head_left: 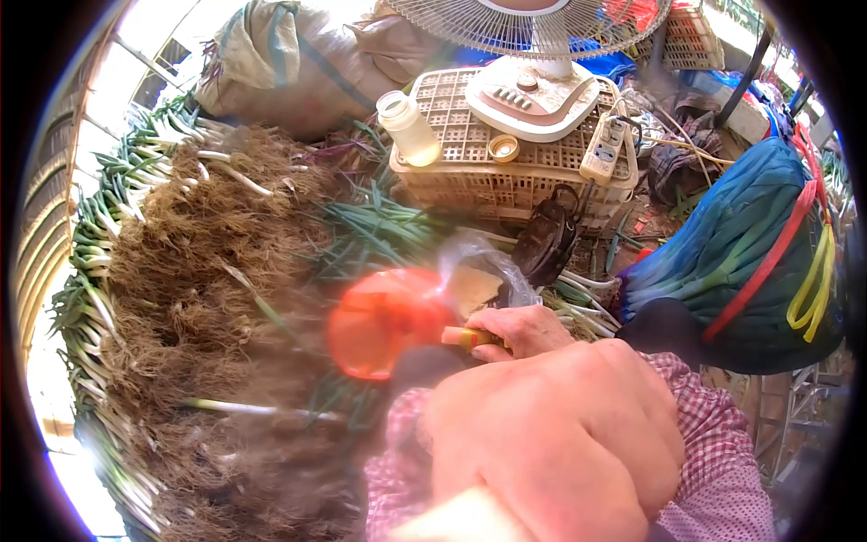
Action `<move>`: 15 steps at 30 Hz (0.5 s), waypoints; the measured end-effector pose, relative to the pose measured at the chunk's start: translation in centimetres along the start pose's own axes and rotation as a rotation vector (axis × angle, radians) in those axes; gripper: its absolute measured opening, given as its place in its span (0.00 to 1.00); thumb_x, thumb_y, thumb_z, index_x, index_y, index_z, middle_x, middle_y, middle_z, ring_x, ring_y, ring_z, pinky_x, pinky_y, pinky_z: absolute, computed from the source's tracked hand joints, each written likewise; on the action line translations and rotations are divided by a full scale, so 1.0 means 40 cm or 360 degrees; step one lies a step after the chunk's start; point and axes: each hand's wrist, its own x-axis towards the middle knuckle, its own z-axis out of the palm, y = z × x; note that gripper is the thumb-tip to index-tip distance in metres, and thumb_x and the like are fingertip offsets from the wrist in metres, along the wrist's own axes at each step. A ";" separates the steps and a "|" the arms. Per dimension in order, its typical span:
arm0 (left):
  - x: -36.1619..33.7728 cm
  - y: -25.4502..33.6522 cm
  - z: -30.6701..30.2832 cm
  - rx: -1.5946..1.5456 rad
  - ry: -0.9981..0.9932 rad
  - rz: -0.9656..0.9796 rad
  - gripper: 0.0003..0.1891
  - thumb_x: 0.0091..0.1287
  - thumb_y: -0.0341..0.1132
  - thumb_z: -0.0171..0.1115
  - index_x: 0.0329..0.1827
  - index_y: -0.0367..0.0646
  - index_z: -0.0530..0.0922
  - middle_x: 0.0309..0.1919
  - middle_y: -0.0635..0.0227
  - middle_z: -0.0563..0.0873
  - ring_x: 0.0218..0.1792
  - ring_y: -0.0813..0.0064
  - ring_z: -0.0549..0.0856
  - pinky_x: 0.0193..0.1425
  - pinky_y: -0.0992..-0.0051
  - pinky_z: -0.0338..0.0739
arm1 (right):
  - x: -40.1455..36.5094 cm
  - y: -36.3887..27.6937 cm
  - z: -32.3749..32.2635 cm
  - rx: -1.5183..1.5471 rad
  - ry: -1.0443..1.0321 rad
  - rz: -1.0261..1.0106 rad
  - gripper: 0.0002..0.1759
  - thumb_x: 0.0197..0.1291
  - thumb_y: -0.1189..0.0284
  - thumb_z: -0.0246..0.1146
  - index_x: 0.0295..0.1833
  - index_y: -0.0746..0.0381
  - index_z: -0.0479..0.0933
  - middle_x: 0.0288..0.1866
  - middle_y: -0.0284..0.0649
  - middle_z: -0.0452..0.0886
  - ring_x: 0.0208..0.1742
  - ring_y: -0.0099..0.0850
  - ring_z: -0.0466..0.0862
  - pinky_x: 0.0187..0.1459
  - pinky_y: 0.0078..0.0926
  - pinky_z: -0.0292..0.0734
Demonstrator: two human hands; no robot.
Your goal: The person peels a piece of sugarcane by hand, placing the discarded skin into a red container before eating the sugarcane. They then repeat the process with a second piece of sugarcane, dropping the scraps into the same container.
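My right hand (526, 331) is closed around a small sausage (463, 337) with a pinkish tip and a yellow and red wrapper. Just beyond it lies a clear plastic bag (492, 262) with a pale, bread-like piece (474, 291) showing. A translucent red plastic thing (388, 323), blurred, is left of the sausage; whether it is a bag or a bowl I cannot make out. My left hand (555, 425) fills the foreground close to the camera, back towards me, fingers bent inward. Its fingertips, and whatever they may hold, are hidden.
Piled spring onions (208, 271), roots inward, cover the left. Ahead, an upturned plastic crate (479, 194) bears a fan (533, 99), a jar (408, 128), its lid (503, 148) and a power strip (602, 149). A filled blue-green net bag (741, 244) stands right.
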 end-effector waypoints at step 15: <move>-0.003 -0.001 0.002 0.0000 0.0029 -0.0032 0.15 0.75 0.42 0.64 0.33 0.42 0.86 0.21 0.66 0.81 0.19 0.69 0.79 0.22 0.68 0.74 | 0.002 -0.016 -0.009 0.0009 -0.0007 0.0077 0.16 0.58 0.74 0.70 0.52 0.63 0.79 0.42 0.49 0.86 0.43 0.49 0.86 0.43 0.42 0.82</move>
